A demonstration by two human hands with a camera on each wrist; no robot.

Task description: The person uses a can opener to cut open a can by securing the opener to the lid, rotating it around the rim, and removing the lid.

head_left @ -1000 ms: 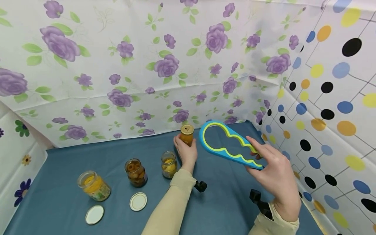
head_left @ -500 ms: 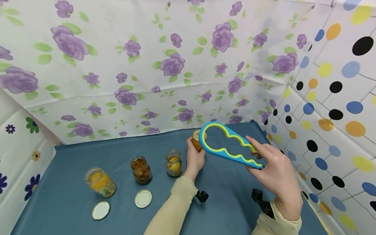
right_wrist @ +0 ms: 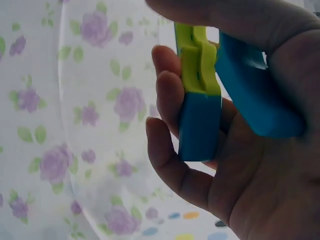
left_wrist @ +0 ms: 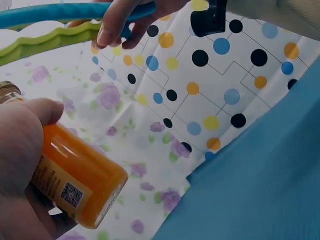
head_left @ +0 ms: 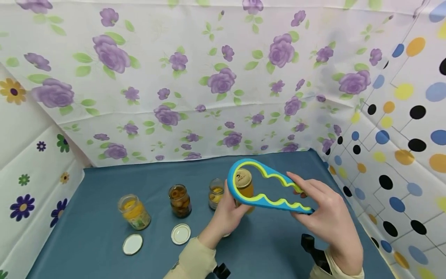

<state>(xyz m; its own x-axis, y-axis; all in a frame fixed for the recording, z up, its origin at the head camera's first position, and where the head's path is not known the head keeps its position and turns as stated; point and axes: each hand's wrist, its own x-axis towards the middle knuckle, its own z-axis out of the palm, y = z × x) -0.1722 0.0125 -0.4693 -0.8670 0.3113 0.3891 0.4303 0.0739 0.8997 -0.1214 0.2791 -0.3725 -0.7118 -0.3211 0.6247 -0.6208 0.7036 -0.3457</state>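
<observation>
My left hand grips a closed glass jar with orange contents and a gold lid. The jar is lifted off the table, and a label with a square code shows in the left wrist view. My right hand holds a blue and lime-green jar opener by its two wavy handles, fingers on one and thumb on the other. In the head view the opener's round loop overlaps the jar, and the gold lid shows through it. Part of the jar is hidden behind the loop and the left hand.
Three lidless jars stand on the blue tablecloth: one yellow, one brown, one with yellow pieces, partly behind my left hand. Two lids lie in front; another peeks past my left wrist. Patterned sheets enclose the table.
My left hand has lifted the orange jar from the far side of the table and brought it nearer, behind the opener's loop. The right hand keeps its hold. The head view has shifted left.
</observation>
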